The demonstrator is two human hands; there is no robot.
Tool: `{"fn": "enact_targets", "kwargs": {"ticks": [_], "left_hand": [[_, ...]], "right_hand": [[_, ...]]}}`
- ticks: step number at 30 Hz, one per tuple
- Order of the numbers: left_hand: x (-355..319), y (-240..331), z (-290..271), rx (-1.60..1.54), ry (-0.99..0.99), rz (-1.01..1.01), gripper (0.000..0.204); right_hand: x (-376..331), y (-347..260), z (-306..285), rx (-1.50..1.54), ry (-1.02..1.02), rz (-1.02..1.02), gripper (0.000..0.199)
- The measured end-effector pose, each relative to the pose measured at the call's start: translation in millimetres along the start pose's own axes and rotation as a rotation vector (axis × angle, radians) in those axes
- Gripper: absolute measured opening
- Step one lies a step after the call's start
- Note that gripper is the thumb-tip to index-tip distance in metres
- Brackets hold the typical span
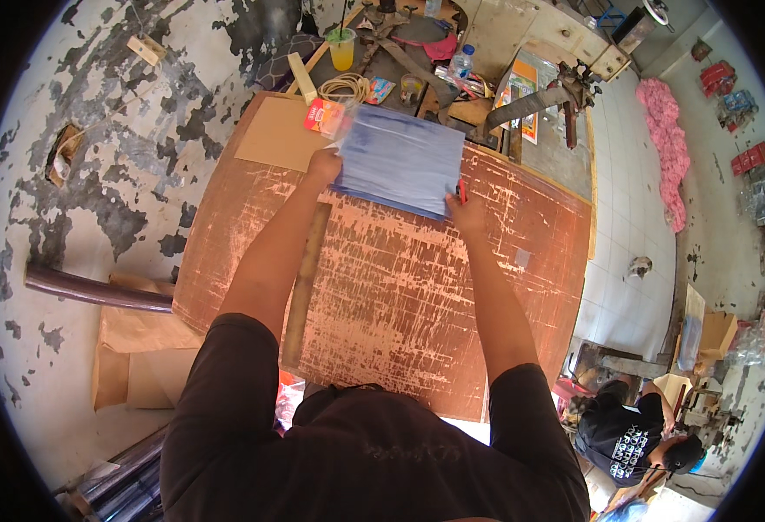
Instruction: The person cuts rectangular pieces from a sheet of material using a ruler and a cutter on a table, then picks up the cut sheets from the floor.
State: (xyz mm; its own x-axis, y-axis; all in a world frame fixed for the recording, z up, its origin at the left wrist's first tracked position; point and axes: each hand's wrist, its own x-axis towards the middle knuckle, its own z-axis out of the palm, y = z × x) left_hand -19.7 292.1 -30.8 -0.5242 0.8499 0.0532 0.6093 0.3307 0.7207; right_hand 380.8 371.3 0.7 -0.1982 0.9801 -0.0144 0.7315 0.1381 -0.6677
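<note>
The left hand (323,165) closes on the left edge of a blue sheet (400,158), and the right hand (463,211) closes on the lower right corner of the same sheet, so both hands hold it and are well apart from each other. A small red object (461,191) shows just beside the right fingers; I cannot tell what it is. The blue sheet is blurred and is held near the far edge of the worn reddish-brown tabletop (417,296). Under the left forearm a long wooden ruler (304,287) lies on the tabletop, and it runs from near the hand toward the near edge. At the far left corner of the tabletop lies a piece of brown cardboard (273,135), and a small red packet (323,115) is just beside it. Beyond the far edge there is a cup with yellow drink (342,50), a coil of beige cord (346,87) and a clear plastic bottle (461,61). At the lower right another person in a black shirt (626,439) crouches on the floor.
</note>
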Motion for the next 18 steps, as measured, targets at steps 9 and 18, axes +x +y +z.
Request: {"fn": "enact_targets", "kwargs": {"ticks": [9,18], "left_hand": [[-61.6,20.0,39.6,0.283,0.025,-0.100,0.055],[-67.1,21.7,33.1,0.181,0.025,0.034,0.071]], "right_hand": [[-34.3,20.9,30.3,-0.051,0.066,-0.008,0.046],[-34.9,16.9,20.2,-0.048,0.030,-0.026,0.045]]}}
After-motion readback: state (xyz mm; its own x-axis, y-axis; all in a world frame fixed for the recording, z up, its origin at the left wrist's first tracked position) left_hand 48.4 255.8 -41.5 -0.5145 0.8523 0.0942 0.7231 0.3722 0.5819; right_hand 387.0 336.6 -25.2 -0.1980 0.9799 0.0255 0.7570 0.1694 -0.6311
